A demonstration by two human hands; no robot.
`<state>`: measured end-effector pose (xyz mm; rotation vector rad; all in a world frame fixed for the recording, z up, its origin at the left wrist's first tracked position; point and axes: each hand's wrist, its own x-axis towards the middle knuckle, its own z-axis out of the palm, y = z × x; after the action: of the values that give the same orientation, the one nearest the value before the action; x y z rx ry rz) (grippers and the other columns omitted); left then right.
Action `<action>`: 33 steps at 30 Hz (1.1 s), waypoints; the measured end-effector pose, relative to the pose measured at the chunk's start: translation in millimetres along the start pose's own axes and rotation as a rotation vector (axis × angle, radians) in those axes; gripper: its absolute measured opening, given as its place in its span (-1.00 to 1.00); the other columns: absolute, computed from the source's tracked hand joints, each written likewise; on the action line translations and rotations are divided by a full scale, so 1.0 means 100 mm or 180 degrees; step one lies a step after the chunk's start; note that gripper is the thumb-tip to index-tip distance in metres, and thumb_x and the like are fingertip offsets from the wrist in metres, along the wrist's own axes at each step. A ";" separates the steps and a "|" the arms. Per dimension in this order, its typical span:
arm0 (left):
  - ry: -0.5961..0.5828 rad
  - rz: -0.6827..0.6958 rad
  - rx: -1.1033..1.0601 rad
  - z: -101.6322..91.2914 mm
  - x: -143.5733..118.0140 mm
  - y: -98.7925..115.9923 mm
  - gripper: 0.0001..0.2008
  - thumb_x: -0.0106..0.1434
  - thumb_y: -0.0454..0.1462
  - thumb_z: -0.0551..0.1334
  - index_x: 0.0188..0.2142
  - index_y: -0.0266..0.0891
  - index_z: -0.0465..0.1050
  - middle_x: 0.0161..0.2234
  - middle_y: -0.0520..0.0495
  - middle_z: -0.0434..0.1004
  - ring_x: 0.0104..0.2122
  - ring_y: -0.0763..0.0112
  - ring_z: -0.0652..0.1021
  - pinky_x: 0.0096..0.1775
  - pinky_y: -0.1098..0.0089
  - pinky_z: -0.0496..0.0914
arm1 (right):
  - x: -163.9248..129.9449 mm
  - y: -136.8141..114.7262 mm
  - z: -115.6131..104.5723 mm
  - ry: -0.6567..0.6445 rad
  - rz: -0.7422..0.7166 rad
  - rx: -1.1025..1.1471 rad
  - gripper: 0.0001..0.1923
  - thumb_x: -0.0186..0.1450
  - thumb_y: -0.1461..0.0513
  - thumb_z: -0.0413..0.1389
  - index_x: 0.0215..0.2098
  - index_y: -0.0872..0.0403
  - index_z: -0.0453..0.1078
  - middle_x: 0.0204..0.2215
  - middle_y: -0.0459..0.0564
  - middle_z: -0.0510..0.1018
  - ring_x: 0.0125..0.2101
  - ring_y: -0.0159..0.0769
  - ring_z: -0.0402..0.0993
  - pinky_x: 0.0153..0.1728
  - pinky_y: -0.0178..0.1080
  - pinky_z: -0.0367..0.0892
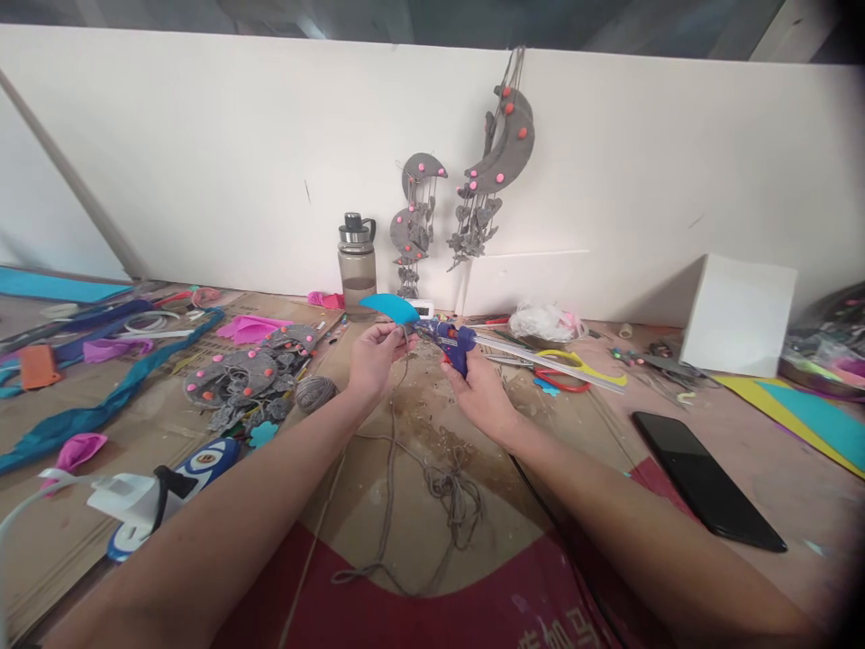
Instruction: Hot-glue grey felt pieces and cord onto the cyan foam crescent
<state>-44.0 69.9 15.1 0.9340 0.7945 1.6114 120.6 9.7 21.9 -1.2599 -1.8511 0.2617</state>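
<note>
My right hand is wrapped round the handle of a blue hot glue gun, with a long clear glue stick sticking out of its back. The gun's nozzle points left, close to the fingertips of my left hand. Those fingers pinch a bright blue crescent-shaped felt piece by its lower right end. Grey yarn hangs from near the left fingers down to a loose tangle on the cardboard. Whether the nozzle touches the felt cannot be made out.
Left lie finished grey moon ornaments, a yarn ball and a power strip. A water bottle stands behind my hands. Scissors and a black phone lie right. More moon ornaments hang against the white board.
</note>
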 end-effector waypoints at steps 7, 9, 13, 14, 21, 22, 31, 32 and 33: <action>-0.0024 0.0122 0.0143 -0.01 -0.01 -0.01 -0.91 0.09 -0.31 0.32 -0.41 -0.29 0.45 -0.45 -0.01 0.54 -0.45 0.46 0.56 -0.16 0.29 0.50 | -0.02 0.00 0.03 -0.0035 0.0046 -0.0140 -0.73 0.31 0.17 -0.05 -0.07 0.10 0.30 -0.19 0.16 0.50 -0.21 -0.10 0.42 -0.11 -0.03 0.33; -0.0056 0.0138 0.0221 -0.01 -0.02 -0.02 -0.92 0.09 -0.32 0.31 -0.40 -0.30 0.46 -0.44 -0.02 0.56 -0.45 0.47 0.56 -0.17 0.31 0.50 | -0.03 0.01 0.03 -0.0047 0.0030 -0.0167 -0.71 0.32 0.17 -0.06 -0.05 0.11 0.29 -0.20 0.17 0.50 -0.21 -0.11 0.42 -0.11 -0.04 0.33; -0.0018 0.0146 0.0305 0.00 -0.02 -0.01 -0.93 0.10 -0.33 0.31 -0.39 -0.29 0.46 -0.42 -0.02 0.57 -0.44 0.45 0.56 -0.17 0.30 0.50 | -0.03 0.01 0.03 -0.0077 0.0005 -0.0201 -0.69 0.33 0.16 -0.07 -0.03 0.12 0.28 -0.18 0.18 0.50 -0.20 -0.11 0.42 -0.10 -0.04 0.32; -0.0001 0.0149 0.0309 0.00 -0.02 -0.01 -0.93 0.10 -0.33 0.31 -0.39 -0.29 0.46 -0.42 -0.03 0.57 -0.44 0.45 0.57 -0.17 0.30 0.50 | -0.03 0.01 0.03 -0.0079 -0.0001 -0.0207 -0.68 0.33 0.16 -0.07 -0.02 0.13 0.27 -0.17 0.18 0.51 -0.19 -0.10 0.42 -0.09 -0.04 0.32; 0.0068 0.0233 0.0248 0.00 -0.02 0.01 -0.94 0.13 -0.34 0.28 -0.36 -0.30 0.45 -0.43 -0.05 0.58 -0.44 0.42 0.58 -0.16 0.27 0.50 | -0.04 0.01 0.02 -0.0042 0.0055 -0.0297 -0.66 0.32 0.16 -0.07 -0.01 0.15 0.30 -0.16 0.22 0.52 -0.17 -0.07 0.44 -0.08 -0.03 0.33; 0.0069 0.0252 0.0227 0.00 -0.02 0.01 -0.93 0.13 -0.34 0.28 -0.36 -0.30 0.45 -0.43 -0.05 0.57 -0.44 0.42 0.59 -0.16 0.26 0.50 | -0.04 0.02 0.02 -0.0031 0.0069 -0.0314 -0.66 0.32 0.16 -0.07 -0.02 0.16 0.30 -0.17 0.22 0.52 -0.18 -0.07 0.45 -0.08 -0.02 0.33; 0.0097 0.0364 0.0202 -0.01 -0.01 -0.02 -0.91 0.13 -0.31 0.28 -0.35 -0.30 0.42 -0.43 -0.06 0.57 -0.41 0.40 0.60 -0.19 0.28 0.51 | -0.04 0.09 0.06 0.0140 -0.0041 -0.0332 -0.63 0.31 0.16 -0.06 0.03 0.14 0.29 -0.09 0.24 0.50 -0.10 -0.04 0.43 -0.03 0.00 0.31; 0.0104 0.0367 0.0200 -0.01 -0.01 -0.02 -0.91 0.13 -0.31 0.28 -0.35 -0.30 0.42 -0.43 -0.06 0.57 -0.41 0.39 0.61 -0.19 0.28 0.51 | -0.04 0.09 0.06 0.0142 -0.0039 -0.0321 -0.63 0.31 0.16 -0.06 0.03 0.15 0.28 -0.09 0.25 0.50 -0.10 -0.03 0.42 -0.03 0.01 0.31; 0.0110 0.0372 0.0195 -0.01 -0.01 -0.02 -0.91 0.13 -0.31 0.28 -0.35 -0.30 0.42 -0.43 -0.06 0.57 -0.40 0.38 0.61 -0.20 0.28 0.51 | -0.04 0.09 0.05 0.0146 -0.0034 -0.0307 -0.62 0.31 0.16 -0.06 0.03 0.15 0.28 -0.09 0.25 0.50 -0.10 -0.03 0.42 -0.03 0.01 0.31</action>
<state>-44.0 69.4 13.0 1.0144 0.8302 1.7164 123.1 11.9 11.3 -1.3102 -1.8495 0.1381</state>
